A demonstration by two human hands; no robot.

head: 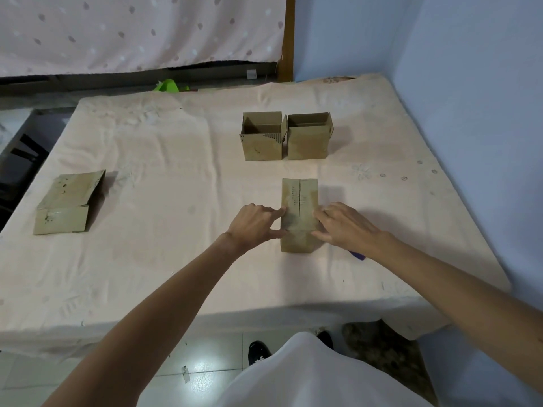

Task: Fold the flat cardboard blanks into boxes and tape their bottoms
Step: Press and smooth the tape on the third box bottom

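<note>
On the bed (pixel 176 171), flat blanks (pixel 69 202) are lying far left. The left hand (pixel 252 226), fingers straight, is pressing the left edge of the upturned box (pixel 299 212); its bottom seam (pixel 299 195) is running straight away from the person. The right hand (pixel 343 226) is pressing flat on the right edge, nearer a purple object (pixel 358 255), possibly tape.

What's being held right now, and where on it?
The box, clamped between both hands: left hand against its left edge, right hand against its right, fingers pressing, not curled round.
</note>
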